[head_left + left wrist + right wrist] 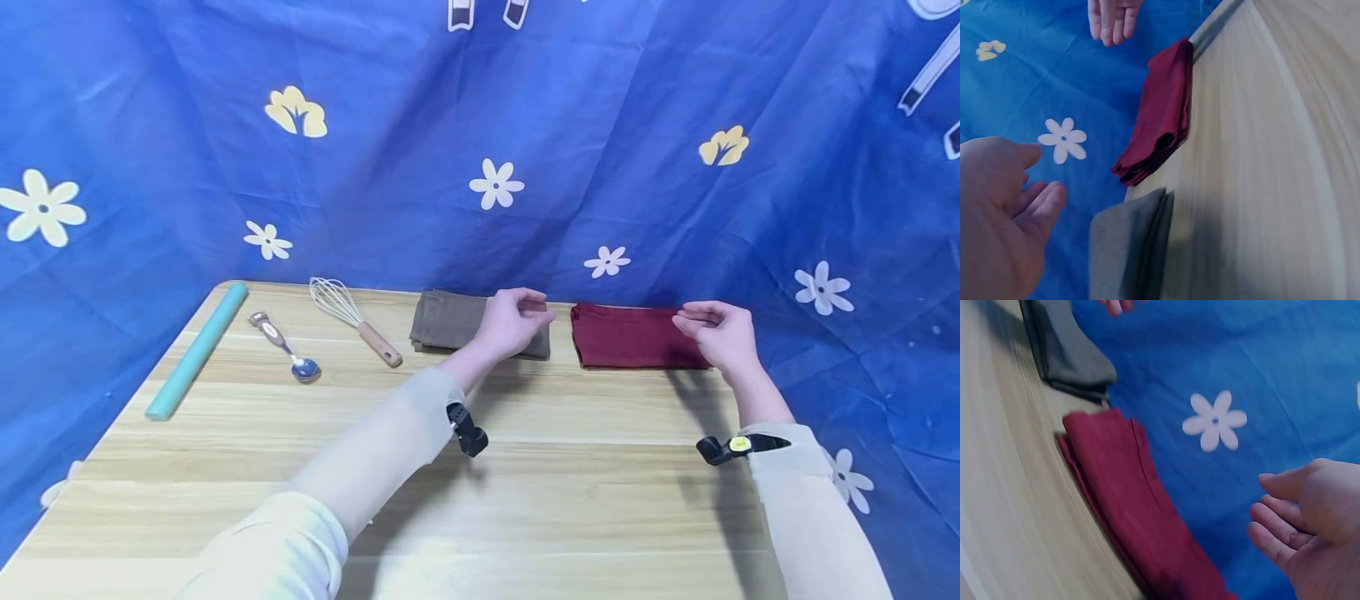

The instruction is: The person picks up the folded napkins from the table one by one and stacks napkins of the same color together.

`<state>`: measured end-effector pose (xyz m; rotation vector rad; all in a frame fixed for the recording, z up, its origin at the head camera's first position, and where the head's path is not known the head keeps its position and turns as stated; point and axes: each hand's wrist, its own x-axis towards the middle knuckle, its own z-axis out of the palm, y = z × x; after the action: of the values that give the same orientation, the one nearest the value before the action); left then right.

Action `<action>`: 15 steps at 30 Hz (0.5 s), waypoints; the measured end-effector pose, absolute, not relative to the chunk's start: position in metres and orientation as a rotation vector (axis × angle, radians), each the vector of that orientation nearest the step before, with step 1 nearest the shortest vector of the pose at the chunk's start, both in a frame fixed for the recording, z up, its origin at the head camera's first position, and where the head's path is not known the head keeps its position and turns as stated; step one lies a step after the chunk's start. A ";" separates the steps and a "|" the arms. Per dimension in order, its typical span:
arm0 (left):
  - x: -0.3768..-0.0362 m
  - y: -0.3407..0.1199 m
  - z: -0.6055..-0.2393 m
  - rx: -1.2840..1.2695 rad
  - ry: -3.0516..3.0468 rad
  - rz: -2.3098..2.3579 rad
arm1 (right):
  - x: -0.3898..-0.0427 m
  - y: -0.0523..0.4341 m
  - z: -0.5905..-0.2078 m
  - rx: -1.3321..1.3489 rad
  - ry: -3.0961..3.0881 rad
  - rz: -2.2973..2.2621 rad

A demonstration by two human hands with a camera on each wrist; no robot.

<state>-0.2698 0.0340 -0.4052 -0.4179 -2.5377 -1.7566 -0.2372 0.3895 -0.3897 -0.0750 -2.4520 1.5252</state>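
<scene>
A folded grey-brown cloth [446, 321] lies near the back edge of the table, and a folded dark red cloth [626, 337] lies to its right. My left hand [512, 323] hovers over the right part of the grey-brown cloth, its fingers loosely bent around nothing. Above the right end of the red cloth is my right hand [722, 333], also holding nothing, thumb and fingers apart. In the right wrist view, the red cloth [1122, 494] shows its stacked layers, with the right hand [1316, 519] off to its side.
At the table's left lie a turquoise stick [198, 354], a spoon [288, 348] with a decorated handle, and a whisk [356, 321] with a wooden handle. A blue curtain [420, 167] with flower prints hangs behind the wooden table [555, 483] and along its right side.
</scene>
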 end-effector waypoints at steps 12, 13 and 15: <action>-0.252 -0.028 -0.380 -0.614 -2.619 -1.301 | -0.221 0.341 -0.376 0.096 -2.557 1.359; -0.251 -0.033 -0.379 -0.627 -2.621 -1.257 | -0.219 0.336 -0.374 0.113 -2.565 1.332; -0.248 -0.042 -0.376 -0.649 -2.621 -1.193 | -0.215 0.328 -0.372 0.146 -2.575 1.294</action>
<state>-0.2482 -0.0424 -0.3760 -0.6495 -2.6213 -1.1925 -0.2148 0.3282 -0.3723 0.1457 -2.5749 1.2943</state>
